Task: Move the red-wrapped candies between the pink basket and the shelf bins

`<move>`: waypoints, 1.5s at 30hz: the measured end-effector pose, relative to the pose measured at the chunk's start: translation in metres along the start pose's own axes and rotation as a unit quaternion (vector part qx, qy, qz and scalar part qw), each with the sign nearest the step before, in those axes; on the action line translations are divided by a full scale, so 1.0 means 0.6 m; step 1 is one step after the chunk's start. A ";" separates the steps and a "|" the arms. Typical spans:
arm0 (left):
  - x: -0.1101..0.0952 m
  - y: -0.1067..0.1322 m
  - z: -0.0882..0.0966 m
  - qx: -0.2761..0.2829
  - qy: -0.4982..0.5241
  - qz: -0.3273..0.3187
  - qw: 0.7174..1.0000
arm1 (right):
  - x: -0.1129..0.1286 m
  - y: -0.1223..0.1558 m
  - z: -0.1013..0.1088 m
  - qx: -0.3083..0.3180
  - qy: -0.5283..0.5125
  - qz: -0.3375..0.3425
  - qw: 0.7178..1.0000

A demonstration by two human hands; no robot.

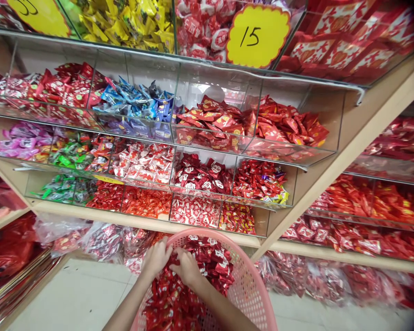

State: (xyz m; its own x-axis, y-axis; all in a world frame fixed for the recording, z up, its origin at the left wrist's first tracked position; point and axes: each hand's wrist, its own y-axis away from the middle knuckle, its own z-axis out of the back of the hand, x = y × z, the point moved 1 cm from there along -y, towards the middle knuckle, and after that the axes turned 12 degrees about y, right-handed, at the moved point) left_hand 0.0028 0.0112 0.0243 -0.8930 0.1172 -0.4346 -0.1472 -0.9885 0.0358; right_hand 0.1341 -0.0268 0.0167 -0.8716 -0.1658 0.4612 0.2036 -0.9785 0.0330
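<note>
Pink plastic basket [251, 271] sits below acrylic bins [193, 211], its walls containing red candy pkts [193, 299]; L hand [155, 258] and R hand [188, 266] rest half-curled on pile, hold on pkts unclear.

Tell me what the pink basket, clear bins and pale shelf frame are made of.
The pink basket: moulded plastic, smooth, with a punched mesh wall. The clear bins: probably rigid acrylic, glossy with glare on thin see-through panels, though glass is possible. The pale shelf frame: wood or laminate, matt and smooth; no grain shows clearly.
</note>
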 end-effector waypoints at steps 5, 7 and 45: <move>-0.003 0.001 0.001 0.000 -0.012 0.004 1.000 | -0.019 0.002 -0.013 -0.048 -0.037 -0.016 0.998; -0.005 0.001 0.002 0.001 -0.015 0.003 1.000 | -0.022 0.002 -0.016 -0.053 -0.044 -0.018 0.997; -0.005 0.005 0.003 -0.006 0.001 -0.002 1.000 | 0.020 -0.038 0.418 -0.317 0.132 0.033 0.938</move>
State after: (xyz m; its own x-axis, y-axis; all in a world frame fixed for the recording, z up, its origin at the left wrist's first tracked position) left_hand 0.0042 0.0078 0.0276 -0.8911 0.1216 -0.4373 -0.1459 -0.9890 0.0223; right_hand 0.2305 0.0244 0.2437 -0.9639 -0.1707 0.2045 0.0274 -0.8271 -0.5613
